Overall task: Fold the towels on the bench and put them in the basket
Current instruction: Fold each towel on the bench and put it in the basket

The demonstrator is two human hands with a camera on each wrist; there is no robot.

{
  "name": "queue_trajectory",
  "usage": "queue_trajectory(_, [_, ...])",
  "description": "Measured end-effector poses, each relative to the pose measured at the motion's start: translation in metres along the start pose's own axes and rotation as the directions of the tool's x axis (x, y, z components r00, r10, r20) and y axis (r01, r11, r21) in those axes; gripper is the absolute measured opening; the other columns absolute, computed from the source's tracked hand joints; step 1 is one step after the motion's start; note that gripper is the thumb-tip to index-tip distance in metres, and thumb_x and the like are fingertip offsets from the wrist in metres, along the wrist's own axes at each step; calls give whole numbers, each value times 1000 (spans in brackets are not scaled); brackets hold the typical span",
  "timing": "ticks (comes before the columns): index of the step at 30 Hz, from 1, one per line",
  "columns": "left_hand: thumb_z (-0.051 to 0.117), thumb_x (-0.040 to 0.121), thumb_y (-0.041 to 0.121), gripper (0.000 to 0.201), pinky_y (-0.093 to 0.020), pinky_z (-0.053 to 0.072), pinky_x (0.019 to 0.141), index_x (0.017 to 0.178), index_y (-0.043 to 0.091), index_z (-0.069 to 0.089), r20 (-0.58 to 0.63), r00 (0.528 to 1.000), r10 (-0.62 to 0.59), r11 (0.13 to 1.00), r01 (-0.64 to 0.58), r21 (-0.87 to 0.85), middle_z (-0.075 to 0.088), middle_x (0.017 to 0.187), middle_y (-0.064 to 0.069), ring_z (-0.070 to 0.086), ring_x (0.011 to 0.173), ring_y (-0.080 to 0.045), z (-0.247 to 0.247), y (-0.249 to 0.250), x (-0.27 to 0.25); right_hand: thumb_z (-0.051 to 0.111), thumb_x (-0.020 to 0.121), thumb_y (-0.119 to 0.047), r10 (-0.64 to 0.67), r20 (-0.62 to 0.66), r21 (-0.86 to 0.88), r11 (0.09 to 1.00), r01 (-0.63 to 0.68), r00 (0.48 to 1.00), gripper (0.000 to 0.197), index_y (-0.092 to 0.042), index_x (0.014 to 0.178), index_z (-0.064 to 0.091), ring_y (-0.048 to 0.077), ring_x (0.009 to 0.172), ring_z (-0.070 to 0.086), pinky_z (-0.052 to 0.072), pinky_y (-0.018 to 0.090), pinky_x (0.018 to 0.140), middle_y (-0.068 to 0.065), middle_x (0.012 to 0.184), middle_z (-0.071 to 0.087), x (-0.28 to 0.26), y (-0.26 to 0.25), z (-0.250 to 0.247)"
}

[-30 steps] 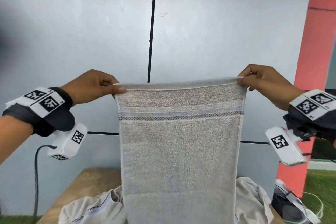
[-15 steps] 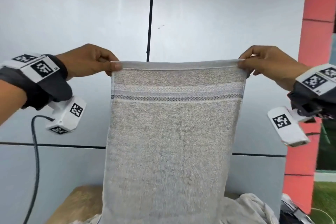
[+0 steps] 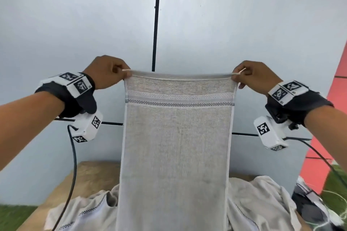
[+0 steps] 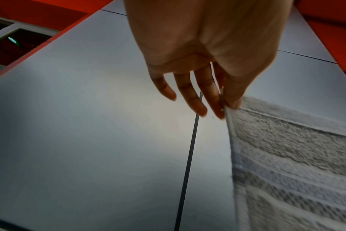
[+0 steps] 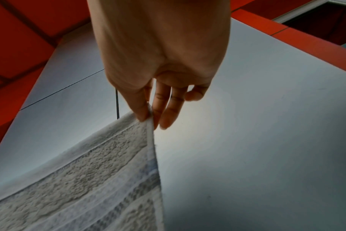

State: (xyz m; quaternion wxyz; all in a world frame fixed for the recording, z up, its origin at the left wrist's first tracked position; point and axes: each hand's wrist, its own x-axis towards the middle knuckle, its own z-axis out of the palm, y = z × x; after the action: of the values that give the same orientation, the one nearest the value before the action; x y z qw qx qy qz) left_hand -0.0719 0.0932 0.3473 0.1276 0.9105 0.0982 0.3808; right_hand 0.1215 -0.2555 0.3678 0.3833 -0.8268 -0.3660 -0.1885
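Observation:
A grey towel [image 3: 176, 146] with a woven stripe near its top hangs flat and stretched between my hands, in front of the grey wall. My left hand [image 3: 109, 73] pinches its top left corner between thumb and fingers, and my right hand [image 3: 251, 77] pinches the top right corner. The left wrist view shows the towel [image 4: 290, 156] caught at that hand's [image 4: 225, 107] thumb tip. In the right wrist view the towel [image 5: 101, 179] is pinched the same way by my right hand [image 5: 148, 118]. More crumpled pale towels [image 3: 259, 202] lie on the wooden bench [image 3: 88, 178] below. No basket is in view.
The grey panelled wall [image 3: 206, 24] stands close behind the bench. A red pillar [image 3: 334, 137] rises at the right, with dark gear and cables [image 3: 311, 210] on green ground beside the bench. Cables hang from both wrist cameras.
The bench and the towel pile have come back into sight below. My hands sit lower in the view and still pinch the same two corners of the stretched towel.

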Motion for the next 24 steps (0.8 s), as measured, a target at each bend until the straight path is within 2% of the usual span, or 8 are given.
queue_trajectory(2, [62,88,30,15,-18,38,62,87,16,69,-52,999,-7,1000,6,-20,65,74,-4,56,72,-19,12,-4,0,63,84,-13,-4,-23,16,1000,4,1000,12,-20,77,58,3,49,59,43,25,63,0,66,65,4,7,9])
queue_trajectory(5, [63,87,27,10,-17,38,60,86,18,67,-55,998,-28,995,23,-96,64,73,-3,55,67,-13,33,-16,-13,63,84,-10,2,-4,40,999,-2,1000,15,-22,76,57,15,57,63,45,29,70,5,66,64,-4,21,27])
queue_trajectory(10, [67,85,23,6,-25,51,68,80,25,64,118,993,-28,982,49,-184,66,72,-2,61,67,-12,83,-50,-76,62,80,-4,50,151,49,997,-58,987,11,-15,77,60,16,64,61,46,27,67,2,70,63,-61,59,75])
queue_trajectory(12, [71,82,21,15,-10,46,72,76,32,63,231,973,16,987,21,-158,68,74,7,62,76,-6,105,-64,-116,65,78,-3,66,259,8,997,-71,964,11,-13,75,61,9,65,57,44,20,65,1,72,64,-98,76,97])
queue_trajectory(15, [72,77,36,11,-8,43,71,72,41,63,404,915,16,994,29,-106,68,77,19,62,75,2,136,-81,-182,68,74,-1,110,427,-67,994,-90,897,19,-18,68,62,3,64,55,41,12,64,-2,74,66,-155,103,128])
queue_trajectory(18, [57,70,56,25,-17,45,70,73,35,70,498,865,58,991,12,-136,69,76,20,61,74,2,168,-93,-250,70,70,-13,140,569,-184,982,-40,810,30,-39,62,57,9,71,61,45,24,69,-10,73,66,-209,132,159])
queue_trajectory(22, [58,74,55,26,-27,48,74,79,35,72,602,792,103,994,-65,-84,61,76,27,61,76,1,208,-104,-312,68,76,-27,212,721,-346,935,77,660,26,-47,68,53,8,81,58,40,21,78,-18,74,57,-263,154,197])
queue_trajectory(24, [63,79,47,12,-28,39,83,84,39,71,631,769,104,992,-127,-8,57,77,28,59,85,-1,220,-102,-323,65,80,-35,209,719,-393,909,138,663,12,-45,79,60,5,87,52,30,26,83,-18,82,53,-278,158,209])
